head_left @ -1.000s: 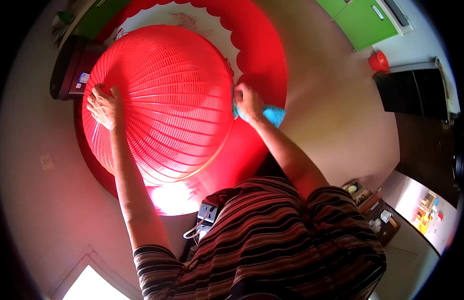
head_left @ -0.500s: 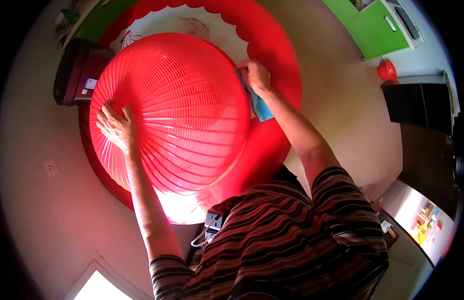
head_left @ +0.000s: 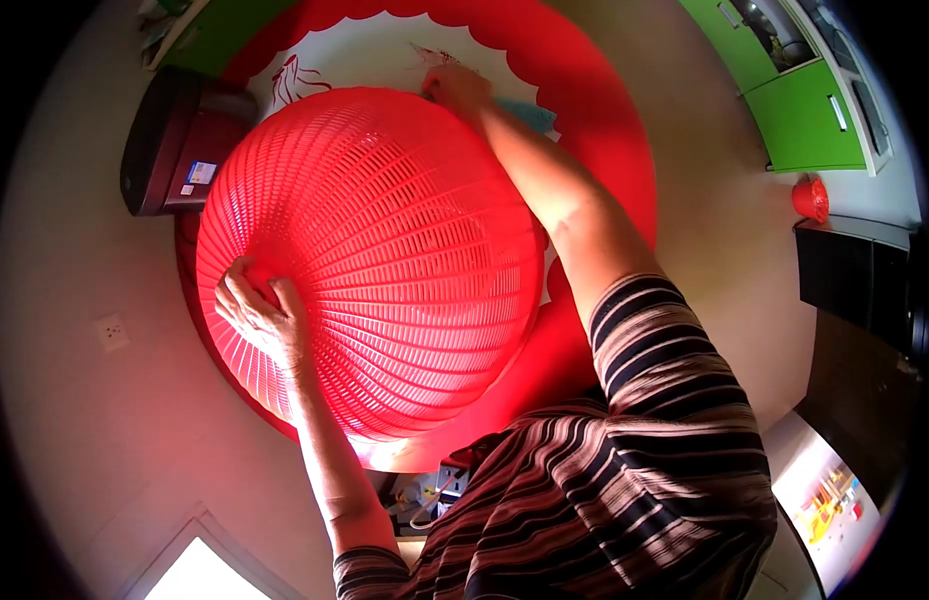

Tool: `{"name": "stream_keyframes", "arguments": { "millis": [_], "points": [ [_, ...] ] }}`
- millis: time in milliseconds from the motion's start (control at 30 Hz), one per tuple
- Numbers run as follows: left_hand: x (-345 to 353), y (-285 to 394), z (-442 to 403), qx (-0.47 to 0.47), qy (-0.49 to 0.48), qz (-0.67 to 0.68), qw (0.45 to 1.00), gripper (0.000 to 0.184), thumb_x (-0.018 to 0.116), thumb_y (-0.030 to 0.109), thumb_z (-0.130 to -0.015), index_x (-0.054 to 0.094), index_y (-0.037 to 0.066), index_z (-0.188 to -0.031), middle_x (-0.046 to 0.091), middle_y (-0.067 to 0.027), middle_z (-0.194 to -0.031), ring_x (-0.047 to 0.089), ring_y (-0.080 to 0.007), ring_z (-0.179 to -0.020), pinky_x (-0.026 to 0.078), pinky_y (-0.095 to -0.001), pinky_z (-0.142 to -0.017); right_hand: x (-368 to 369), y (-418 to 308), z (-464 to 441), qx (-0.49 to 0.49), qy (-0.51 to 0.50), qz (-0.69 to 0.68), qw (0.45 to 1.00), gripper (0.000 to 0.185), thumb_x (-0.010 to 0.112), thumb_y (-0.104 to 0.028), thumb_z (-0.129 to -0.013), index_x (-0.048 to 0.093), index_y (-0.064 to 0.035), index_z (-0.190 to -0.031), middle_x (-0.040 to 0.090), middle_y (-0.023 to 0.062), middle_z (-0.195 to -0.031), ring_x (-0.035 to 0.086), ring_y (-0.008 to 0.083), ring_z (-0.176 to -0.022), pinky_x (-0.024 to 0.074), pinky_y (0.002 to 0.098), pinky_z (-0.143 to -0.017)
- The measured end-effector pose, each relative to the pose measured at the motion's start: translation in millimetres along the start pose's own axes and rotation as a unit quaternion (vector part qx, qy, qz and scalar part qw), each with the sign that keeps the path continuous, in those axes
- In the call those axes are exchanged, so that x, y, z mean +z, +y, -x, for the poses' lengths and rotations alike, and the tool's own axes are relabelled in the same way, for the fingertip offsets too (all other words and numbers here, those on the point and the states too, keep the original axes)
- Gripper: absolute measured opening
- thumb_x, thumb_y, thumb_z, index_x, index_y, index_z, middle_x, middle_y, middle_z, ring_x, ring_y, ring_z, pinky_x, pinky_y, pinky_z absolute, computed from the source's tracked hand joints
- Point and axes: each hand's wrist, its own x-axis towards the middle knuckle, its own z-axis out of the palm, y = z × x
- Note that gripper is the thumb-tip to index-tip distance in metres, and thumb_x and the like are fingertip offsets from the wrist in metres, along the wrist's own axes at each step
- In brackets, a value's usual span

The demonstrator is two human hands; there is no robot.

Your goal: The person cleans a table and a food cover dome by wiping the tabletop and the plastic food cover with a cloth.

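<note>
A large red plastic mesh food cover [head_left: 414, 230] is tilted on its side over a round table with a red scalloped cloth [head_left: 614, 150], its domed top toward the left. My left hand [head_left: 264, 315] is closed at the middle of the dome, fingers curled around its crown; the part it grips is mostly hidden. At the far rim, my right hand [head_left: 459, 90] is closed, with a blue-green cloth [head_left: 529, 115] showing beyond my wrist. The fingertips and the bunched part of the cloth are partly out of sight.
A dark maroon appliance [head_left: 189, 140] with a label stands at the table's left. Green cabinets [head_left: 804, 120], a small red bucket [head_left: 810, 198] and a black cabinet [head_left: 849, 270] line the right side. A power strip [head_left: 452, 478] is by the table's near edge.
My right hand has moved with the cloth along the rim, from the right side to the far side. My left hand stays on the crown. The whole view has shifted slightly.
</note>
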Motion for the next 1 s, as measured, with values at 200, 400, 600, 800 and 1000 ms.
{"name": "stream_keyframes", "arguments": {
  "millis": [200,400,600,800,1000],
  "points": [
    [-1.3,-6.7,-0.6,-0.009,-0.022,0.034,0.999,0.036,0.058,0.017,-0.075,0.058,0.004,-0.109,0.057,-0.0139,-0.103,0.052,-0.0317,-0.097,0.04,-0.0462,-0.092,-0.5,29.1,30.0,-0.015,0.035,-0.065,0.997,0.019,0.062,-0.026,-0.083,0.072,-0.0189,-0.098,0.071,0.0091,-0.104,0.066,0.0315,-0.1,0.0516,0.0453,-0.082],
    [3.2,-24.3,-7.9,0.114,-0.016,0.113,0.987,0.035,0.058,0.015,-0.076,0.061,0.005,-0.109,0.061,-0.012,-0.104,0.055,-0.0299,-0.097,0.04,-0.044,-0.093,-31.8,53.7,168.7,0.057,0.089,-0.057,0.993,0.021,0.061,-0.024,-0.085,0.07,-0.0168,-0.102,0.07,0.0126,-0.105,0.066,0.0356,-0.097,0.0516,0.0481,-0.079],
    [7.0,-27.0,-21.5,0.207,-0.043,0.194,0.958,0.033,0.057,0.007,-0.077,0.06,0.004,-0.11,0.063,-0.0117,-0.107,0.055,-0.0308,-0.101,0.04,-0.0437,-0.095,-10.8,56.8,317.0,0.135,0.193,-0.011,0.972,0.018,0.063,-0.021,-0.086,0.066,-0.0145,-0.102,0.069,0.014,-0.1,0.066,0.037,-0.094,0.0523,0.0476,-0.078],
    [20.9,-28.7,-10.2,0.144,-0.007,0.033,0.989,0.037,0.062,0.024,-0.086,0.062,0.006,-0.119,0.063,-0.0116,-0.108,0.055,-0.0303,-0.103,0.042,-0.043,-0.093,26.2,21.5,426.2,0.134,0.242,-0.048,0.96,0.015,0.066,-0.018,-0.085,0.06,-0.017,-0.098,0.064,0.0103,-0.09,0.066,0.0339,-0.085,0.0525,0.0478,-0.07],
    [18.4,-25.1,-4.6,0.105,-0.006,0.085,0.991,0.043,0.062,0.035,-0.086,0.063,0.008,-0.119,0.061,-0.0109,-0.105,0.054,-0.0281,-0.102,0.038,-0.0448,-0.094,2.8,36.3,394.2,0.13,0.227,-0.052,0.964,0.011,0.064,-0.018,-0.086,0.064,-0.0177,-0.097,0.064,0.0099,-0.096,0.066,0.0346,-0.087,0.053,0.0482,-0.072]
  ]
}}
